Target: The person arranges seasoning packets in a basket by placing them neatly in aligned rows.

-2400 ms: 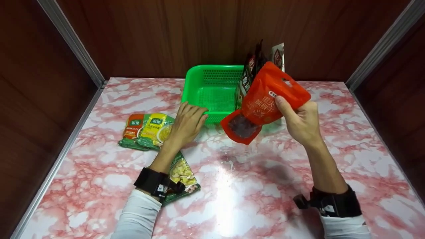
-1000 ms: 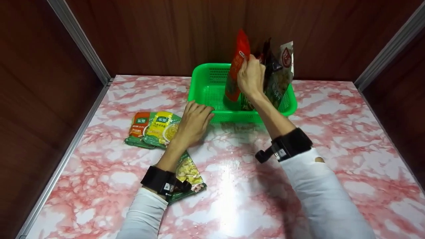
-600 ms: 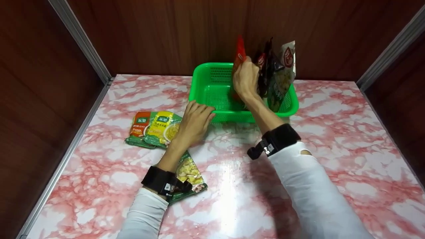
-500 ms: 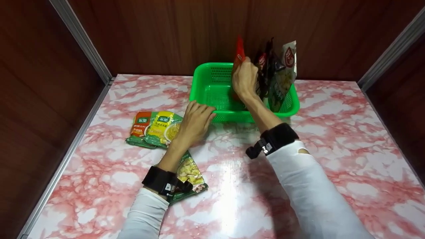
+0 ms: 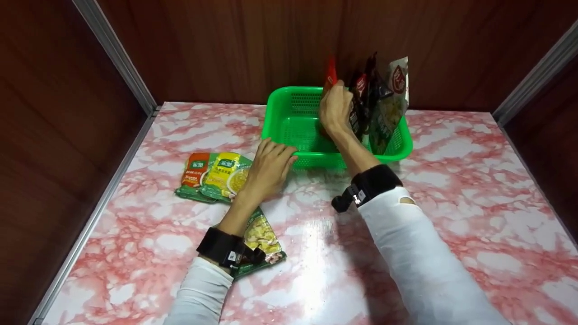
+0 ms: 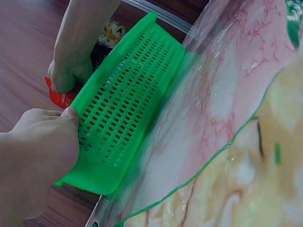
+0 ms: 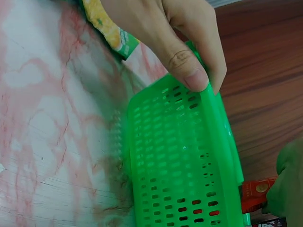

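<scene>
A green plastic basket [image 5: 273, 110] with perforated sides stands at the back of the table. My left hand [image 5: 270, 167] grips its near rim, the thumb outside and the fingers over the edge, as the right wrist view shows. Down inside the basket, my right hand [image 5: 336, 108] holds a red pouch [image 5: 331, 70] upright on its edge. The hand covers most of the pouch; a corner of the red pouch [image 6: 60, 97] shows past the rim in the left wrist view. Just right of the hand, a dark pouch [image 5: 371, 85] and a pale-topped pouch [image 5: 392, 106] stand upright.
An orange-and-green packet [image 5: 196, 174] and a yellow-and-green packet [image 5: 222, 174] lie overlapping left of my left hand. Another green packet [image 5: 263, 234] lies partly under my left forearm. A dark wood-grain wall [image 5: 216, 49] rises behind the marbled table [image 5: 149, 243].
My right hand has carried the red pouch from in front of the basket into it, turned upright beside the other pouches. Over the last half second it barely moves. My left hand stays on the rim.
</scene>
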Demonstrator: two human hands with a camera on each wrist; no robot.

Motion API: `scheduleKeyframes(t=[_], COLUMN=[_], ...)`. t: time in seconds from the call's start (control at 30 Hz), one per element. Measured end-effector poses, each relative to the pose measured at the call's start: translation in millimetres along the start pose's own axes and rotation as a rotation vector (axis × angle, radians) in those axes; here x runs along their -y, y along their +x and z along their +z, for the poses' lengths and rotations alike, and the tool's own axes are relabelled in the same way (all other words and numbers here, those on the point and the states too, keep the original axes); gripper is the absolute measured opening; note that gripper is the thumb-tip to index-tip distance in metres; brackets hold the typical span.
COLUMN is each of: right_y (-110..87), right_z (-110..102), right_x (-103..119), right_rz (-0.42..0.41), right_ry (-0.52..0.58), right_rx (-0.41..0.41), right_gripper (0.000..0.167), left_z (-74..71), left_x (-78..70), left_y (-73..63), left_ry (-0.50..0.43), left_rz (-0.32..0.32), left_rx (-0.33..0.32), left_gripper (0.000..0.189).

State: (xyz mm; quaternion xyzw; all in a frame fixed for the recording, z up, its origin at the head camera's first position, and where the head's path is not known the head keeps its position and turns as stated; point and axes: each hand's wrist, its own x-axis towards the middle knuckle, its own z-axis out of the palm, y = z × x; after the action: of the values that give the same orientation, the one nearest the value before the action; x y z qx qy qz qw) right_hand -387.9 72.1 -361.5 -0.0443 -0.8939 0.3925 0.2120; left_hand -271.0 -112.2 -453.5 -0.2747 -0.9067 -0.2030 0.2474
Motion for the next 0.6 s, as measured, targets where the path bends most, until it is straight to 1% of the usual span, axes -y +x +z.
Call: scheduleKeyframes(t=[0.03,0.07,0.2,0.27,0.3,0.37,0.5,0.6], right_y=[0.6,0.9,7.2,12.4,15.2,19.5,23.2,22.8], right_z=[0,0,4,10,13,17,22,25], right_x=[-1,-1,-10,-16,-20,-24,-28,-30], right_rz=[0.007,0.016,-0.025,-0.061,-0.079,-0.085,-0.071,-0.054], right_ry=[0.011,0.047,0.095,0.091,0.056,0.026,-0.011,-0.007], right_rx=[0.002,0.010,0.000,-0.012,-0.021,-0.022,0.000,0.016], right_gripper=[0.032,0.033,0.035,0.039,0.041,0.044,0.047,0.048], left_z=[-0.2,-0.4,0.2,0.5,0.5,0.5,0.9,1.1], left_x=[-0.3,-0.4,-0.1,0.4,0.5,0.7,1.0,1.1], left_y=[0.2,0.3,0.7,0.7,0.7,0.7,0.3,-0.4], left_ry=[-0.002,-0.003,0.010,0.014,0.015,0.011,0.009,0.004], left_rz=[0.000,0.002,0.012,0.014,0.013,0.010,0.005,0.001], left_rx=[0.002,0.003,-0.006,-0.008,-0.005,0.003,0.011,0.011], left_gripper=[0.032,0.032,0.033,0.034,0.034,0.035,0.035,0.034])
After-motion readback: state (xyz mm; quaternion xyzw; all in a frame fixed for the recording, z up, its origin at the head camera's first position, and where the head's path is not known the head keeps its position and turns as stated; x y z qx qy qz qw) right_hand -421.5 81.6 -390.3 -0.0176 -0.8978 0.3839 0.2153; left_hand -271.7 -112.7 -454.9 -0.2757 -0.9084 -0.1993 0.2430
